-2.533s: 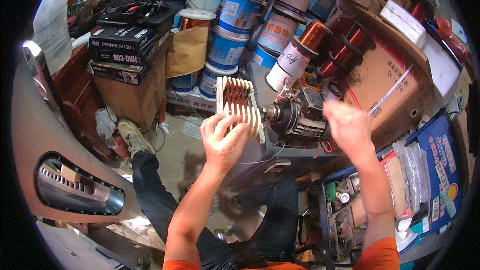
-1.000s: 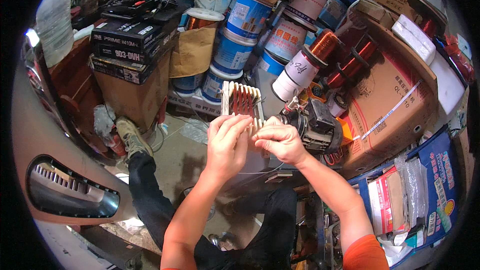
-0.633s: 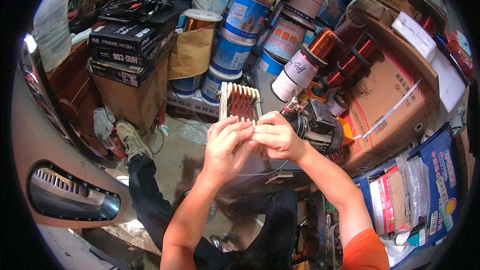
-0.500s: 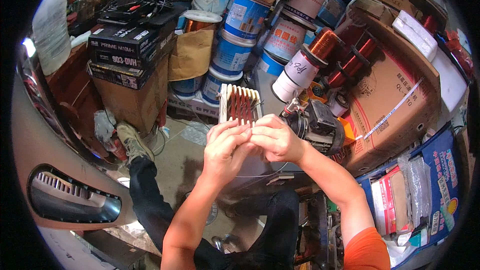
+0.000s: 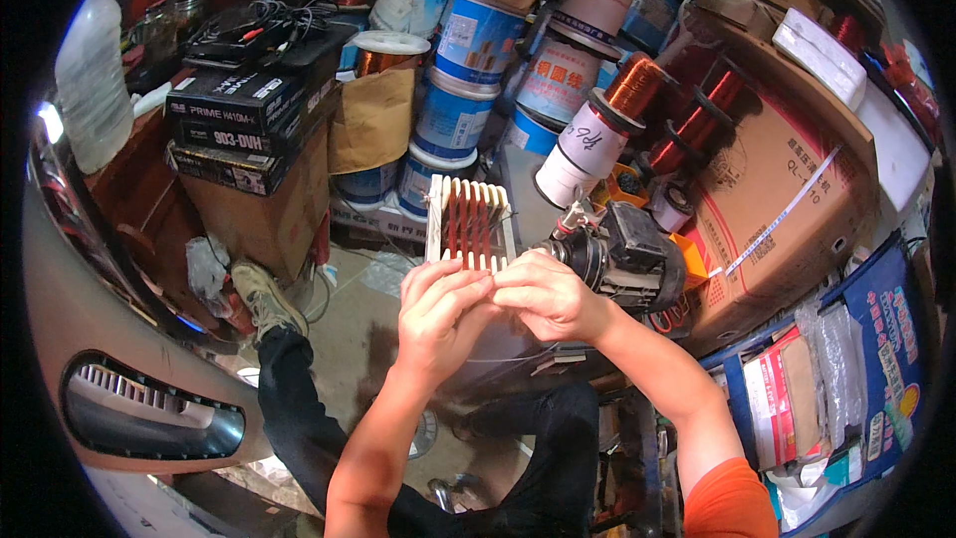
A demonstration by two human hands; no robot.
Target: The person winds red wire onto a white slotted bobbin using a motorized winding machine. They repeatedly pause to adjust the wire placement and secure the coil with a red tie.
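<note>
A white slotted winding former [image 5: 435,224] stands in front of me with several red-brown wire coils [image 5: 468,224] wound across it. Its near end is partly behind my fingers. My left hand [image 5: 438,317] is closed, fingers bent, just at the former's near left end. From the right, my right hand [image 5: 553,297] meets it with thumb and fingers pinched together. The fingertips of both hands touch or nearly touch. Whatever lies between them is hidden by the fingers. Right of the former sits a dark motor-like machine [image 5: 627,254] with a round pulley.
Blue and white wire drums [image 5: 463,120] are stacked behind the former. Copper wire spools [image 5: 637,87] lean beside a large cardboard carton [image 5: 787,189] on the right. Black boxes [image 5: 234,115] pile up at the left, above my outstretched shoe [image 5: 264,299]. A blue bag [image 5: 871,369] lies at right.
Both hands have drawn slightly toward me, and more of the former's near end shows. Their pinched pose stays much the same. The whole view has shifted a little.
</note>
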